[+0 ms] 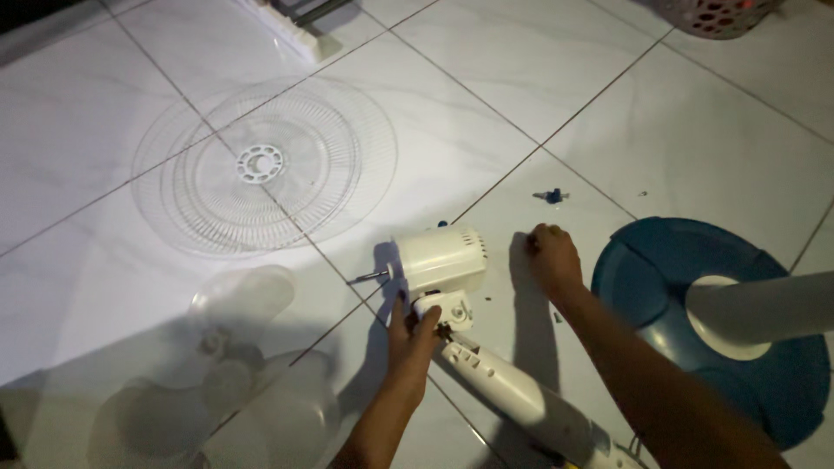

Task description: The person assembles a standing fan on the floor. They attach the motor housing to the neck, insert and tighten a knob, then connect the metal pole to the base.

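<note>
My left hand (408, 334) clamped on the glossy white plastic fan neck (447, 310) at frame centre, my right hand (552, 259) curled knuckles-down on smooth marbled tile (695, 139), holding nothing I can see, round wire grille (265, 165) upper left, translucent blades (234, 382) lower left, blue dished base (660, 269) right.

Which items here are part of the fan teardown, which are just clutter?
In hand:
- white fan motor housing, gripped at its neck by left hand
- white fan pole
- round blue fan base
- white wire fan guard
- clear plastic fan blade
- small dark screw piece near right hand

Lying about:
- red mesh basket
- white power strip
</note>
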